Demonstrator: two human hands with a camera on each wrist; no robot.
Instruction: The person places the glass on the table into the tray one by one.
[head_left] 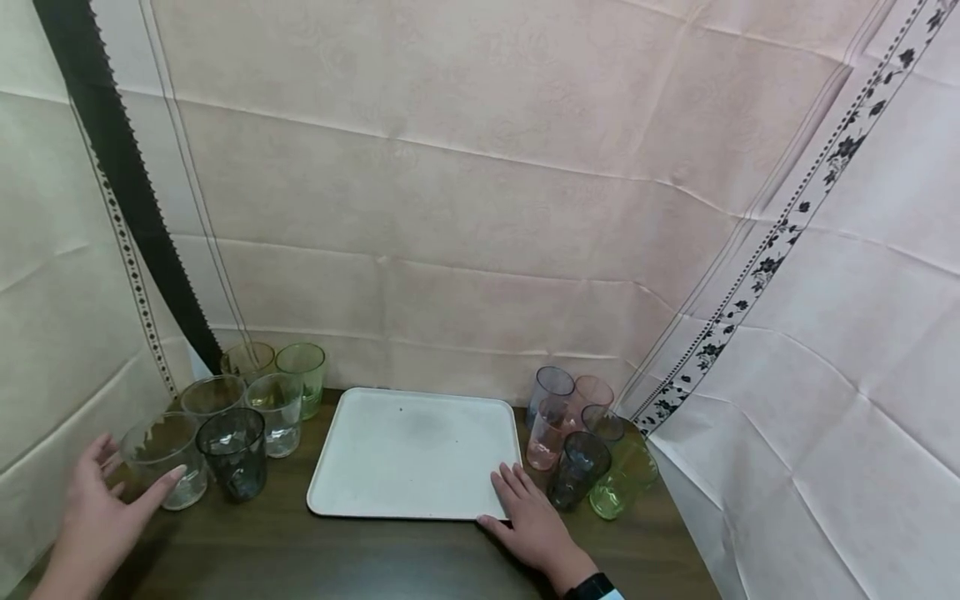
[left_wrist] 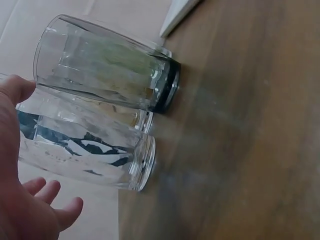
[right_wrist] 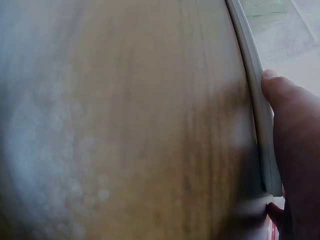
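Note:
My left hand (head_left: 103,510) is spread around the near side of a clear glass (head_left: 180,479) at the left, thumb and fingers apart. In the left wrist view the fingers hang clear of this clear glass (left_wrist: 95,155), and the thumb tip lies by the rim of a dark grey glass (left_wrist: 107,75); whether it touches is unclear. Over the front right corner of a white tray (head_left: 412,454) rests my right hand (head_left: 532,521), fingers extended along the side, thumb at the front edge. The right wrist view shows that thumb (right_wrist: 285,95) on the tray rim (right_wrist: 257,100).
Behind the clear glass stand more clear tumblers (head_left: 276,412), a green one (head_left: 303,379) and a yellowish one (head_left: 251,358). Right of the tray cluster several tall glasses: dark (head_left: 577,475), green (head_left: 618,483), pink (head_left: 546,437) and bluish (head_left: 551,387). Patterned cloth (head_left: 420,208) walls the wooden table (head_left: 360,558).

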